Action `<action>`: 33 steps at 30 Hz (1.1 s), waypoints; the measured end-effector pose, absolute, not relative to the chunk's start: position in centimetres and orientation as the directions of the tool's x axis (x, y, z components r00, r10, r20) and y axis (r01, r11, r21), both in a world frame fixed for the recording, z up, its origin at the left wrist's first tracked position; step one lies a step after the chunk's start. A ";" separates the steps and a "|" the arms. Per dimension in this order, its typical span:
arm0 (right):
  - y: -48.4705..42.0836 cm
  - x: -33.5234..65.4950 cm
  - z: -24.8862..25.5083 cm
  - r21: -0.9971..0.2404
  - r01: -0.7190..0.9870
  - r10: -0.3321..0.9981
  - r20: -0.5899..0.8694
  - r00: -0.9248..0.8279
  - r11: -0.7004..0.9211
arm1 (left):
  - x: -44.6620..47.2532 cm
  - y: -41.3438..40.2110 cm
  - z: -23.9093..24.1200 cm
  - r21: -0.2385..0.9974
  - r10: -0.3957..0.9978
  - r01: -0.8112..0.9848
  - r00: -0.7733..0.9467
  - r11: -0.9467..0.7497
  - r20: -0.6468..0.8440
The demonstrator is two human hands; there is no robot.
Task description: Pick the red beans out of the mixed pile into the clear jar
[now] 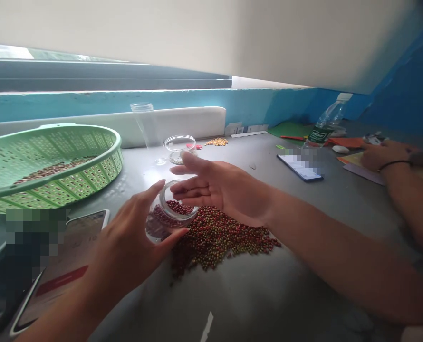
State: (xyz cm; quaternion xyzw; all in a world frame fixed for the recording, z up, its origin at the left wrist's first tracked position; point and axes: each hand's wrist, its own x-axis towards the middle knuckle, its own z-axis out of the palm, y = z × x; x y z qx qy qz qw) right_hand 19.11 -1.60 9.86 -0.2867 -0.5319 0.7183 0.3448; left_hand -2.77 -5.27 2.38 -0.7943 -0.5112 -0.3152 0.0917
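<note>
A clear, wide-mouthed jar [158,228] stands in front of me with small dark red beans inside. My left hand [131,232] curves round its left side, thumb in front and fingers behind. Over the jar's mouth hover the fingers of my right hand [222,187], stretched out with the palm partly turned to me; I see nothing held in them. Beside the jar, partly under my right hand, a loose pile of small red and green beans [218,237] spreads over the grey table [254,294].
A green plastic basket [115,161] with seeds stands left, near a phone [69,261]. Behind are a tall clear jar [145,126], a round clear container [180,142] and yellow kernels [216,141]. Rightward lie another phone [299,167], a bottle [323,126] and another person's hand [384,154].
</note>
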 end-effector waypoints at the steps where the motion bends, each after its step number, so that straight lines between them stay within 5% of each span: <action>1: -1.9 19.1 10.2 -0.981 -0.135 0.777 -0.024 -0.628 -0.139 | -2.7 -5.3 2.4 0.174 0.752 0.871 0.279 -0.460 0.597; 7: -3.0 18.8 11.8 -0.961 0.040 0.554 0.123 -0.823 0.272 | -2.6 -5.2 2.7 0.188 0.798 0.889 0.259 -0.417 0.544; 12: -2.8 19.6 10.4 -0.901 0.038 0.583 0.246 -0.775 0.431 | -2.9 -5.2 2.6 0.224 0.804 0.895 0.206 -0.385 0.557; 16: -2.3 21.7 8.8 -0.809 0.209 0.761 0.380 -0.526 0.549 | -3.0 -5.1 2.7 0.277 0.796 0.901 0.111 -0.333 0.595; 22: -0.6 23.7 6.5 -0.528 0.654 0.702 -0.144 -0.698 0.542 | -3.2 -4.9 2.5 0.310 0.825 0.895 0.103 -0.320 0.556; 33: 0.0 22.7 5.0 -0.546 0.587 0.688 -0.027 -0.725 0.598 | -3.1 -4.7 2.2 0.251 0.781 0.895 0.153 -0.369 0.606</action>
